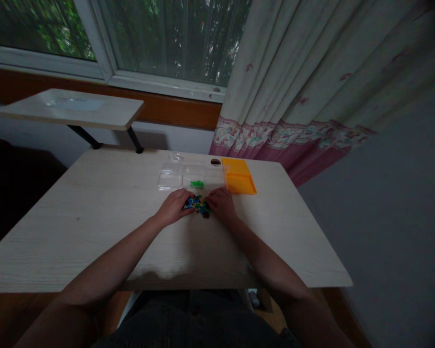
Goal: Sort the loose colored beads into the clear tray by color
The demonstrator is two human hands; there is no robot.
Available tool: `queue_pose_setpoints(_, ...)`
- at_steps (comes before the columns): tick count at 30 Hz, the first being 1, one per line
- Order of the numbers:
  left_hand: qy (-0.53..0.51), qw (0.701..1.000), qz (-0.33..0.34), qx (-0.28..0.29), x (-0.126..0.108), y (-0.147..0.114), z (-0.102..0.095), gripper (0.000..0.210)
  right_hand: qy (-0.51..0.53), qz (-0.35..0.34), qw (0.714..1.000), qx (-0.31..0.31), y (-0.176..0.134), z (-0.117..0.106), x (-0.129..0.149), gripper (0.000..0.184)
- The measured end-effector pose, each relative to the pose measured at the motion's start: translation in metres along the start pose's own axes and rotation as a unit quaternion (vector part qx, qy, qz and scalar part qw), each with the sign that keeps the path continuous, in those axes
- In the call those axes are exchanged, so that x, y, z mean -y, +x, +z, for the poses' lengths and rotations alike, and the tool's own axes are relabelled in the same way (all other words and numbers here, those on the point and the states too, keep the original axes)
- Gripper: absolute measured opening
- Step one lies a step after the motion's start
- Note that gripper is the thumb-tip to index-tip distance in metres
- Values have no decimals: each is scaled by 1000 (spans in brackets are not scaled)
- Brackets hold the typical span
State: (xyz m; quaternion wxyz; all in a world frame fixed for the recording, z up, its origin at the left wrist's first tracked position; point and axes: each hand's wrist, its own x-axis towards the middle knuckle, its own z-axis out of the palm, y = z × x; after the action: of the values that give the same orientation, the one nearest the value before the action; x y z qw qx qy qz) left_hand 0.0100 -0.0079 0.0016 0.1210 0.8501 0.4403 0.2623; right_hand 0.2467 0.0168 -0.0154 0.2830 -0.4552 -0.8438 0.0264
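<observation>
A small heap of mixed coloured pieces (197, 204), mostly blue and green with some yellow and dark ones, lies on the table between my hands. My left hand (173, 208) curves around the heap's left side, thumb and fingers apart. On the right side, my right hand (222, 202) has its fingertips drawn together at the heap's edge; whatever they pinch is too small to make out. Just beyond my hands stands a clear plastic compartment tray (170, 181). Several bright green pieces (197, 184) lie in its front middle compartment.
An orange tray (241, 176) adjoins the clear tray's right side. A dark round opening (215, 162) is near the table's back edge. At the back left a raised shelf (112, 108) on black supports overhangs the table (94, 217). Curtains (268, 96) hang behind at the right.
</observation>
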Motion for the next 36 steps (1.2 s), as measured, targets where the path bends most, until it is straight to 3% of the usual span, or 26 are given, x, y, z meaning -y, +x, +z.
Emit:
queue_pose_setpoints(19,-12,1000,6,-3,3,2,2,32,-70,54,995,46,14,-1,20,17)
queue_pose_setpoints(29,-24,1000,5,-6,-2,2,-2,31,36,57,998,19,14,3,19,10)
queue_pose_setpoints(36,-49,998,23,-24,-1,2,-2,28,191,80,978,-28,12,2,26,8)
